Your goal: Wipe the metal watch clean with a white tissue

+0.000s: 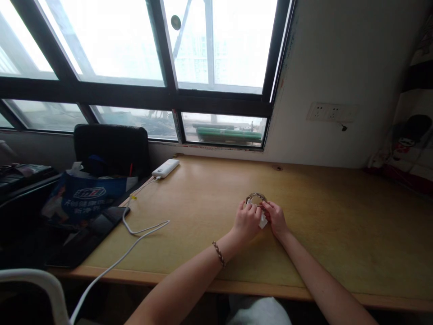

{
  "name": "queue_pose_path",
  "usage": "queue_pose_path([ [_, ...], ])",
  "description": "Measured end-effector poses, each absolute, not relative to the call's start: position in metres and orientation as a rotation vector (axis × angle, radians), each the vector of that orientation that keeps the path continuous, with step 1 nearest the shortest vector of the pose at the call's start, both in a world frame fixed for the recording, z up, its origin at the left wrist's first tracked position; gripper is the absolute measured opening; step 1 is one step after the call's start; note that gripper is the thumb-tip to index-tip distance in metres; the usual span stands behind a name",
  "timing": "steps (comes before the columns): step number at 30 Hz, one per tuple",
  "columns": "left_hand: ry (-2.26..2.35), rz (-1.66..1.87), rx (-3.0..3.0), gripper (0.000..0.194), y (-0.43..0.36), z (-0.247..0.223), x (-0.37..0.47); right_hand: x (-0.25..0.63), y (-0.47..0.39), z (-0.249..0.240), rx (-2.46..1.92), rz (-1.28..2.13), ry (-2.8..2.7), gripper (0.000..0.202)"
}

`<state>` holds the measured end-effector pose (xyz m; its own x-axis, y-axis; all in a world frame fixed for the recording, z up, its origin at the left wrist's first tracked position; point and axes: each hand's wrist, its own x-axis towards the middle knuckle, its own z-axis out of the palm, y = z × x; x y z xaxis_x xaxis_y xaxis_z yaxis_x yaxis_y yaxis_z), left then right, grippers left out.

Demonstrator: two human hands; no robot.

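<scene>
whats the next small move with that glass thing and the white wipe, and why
Probably keep rubbing the white tissue around the small glass object: both the left hand and the right hand pinch them together over the wooden desk, and most of the rim is uncovered.

White cable [135, 237], blue bag [88, 198], tan desk [338, 225].

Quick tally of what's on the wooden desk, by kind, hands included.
Bare hands: 2, left hand, right hand
Small round clear glass object held between them: 1
White crumpled tissue: 1
White rectangular power bank: 1
White charging cable: 1
Black flat tablet: 1
Total: 7
</scene>
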<state>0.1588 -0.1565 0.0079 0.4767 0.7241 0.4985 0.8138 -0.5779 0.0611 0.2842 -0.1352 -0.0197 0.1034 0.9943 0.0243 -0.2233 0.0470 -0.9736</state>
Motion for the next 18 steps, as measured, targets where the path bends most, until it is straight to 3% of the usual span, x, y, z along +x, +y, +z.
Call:
queue_pose_path([
  [8, -1.335, -0.765, -2.526, 0.045, -0.1604, 0.0050, 0.1607, 0.2845, -0.1356, -0.0161, -1.074, 1.181, -1.043, 0.026],
  [14, -1.175, -0.909, -2.749, 0.054, -0.1557, 0.0031, 0.1550, 0.2853, -0.1378, -0.0143, -1.102, 1.158, -1.055, 0.028],
  [18, -1.108, -0.935, -2.841, 0.049, -0.1520, 0.0044, 0.1521, 0.2866, -0.1359, -0.0169, -1.089, 1.154, -0.971, 0.030],
])
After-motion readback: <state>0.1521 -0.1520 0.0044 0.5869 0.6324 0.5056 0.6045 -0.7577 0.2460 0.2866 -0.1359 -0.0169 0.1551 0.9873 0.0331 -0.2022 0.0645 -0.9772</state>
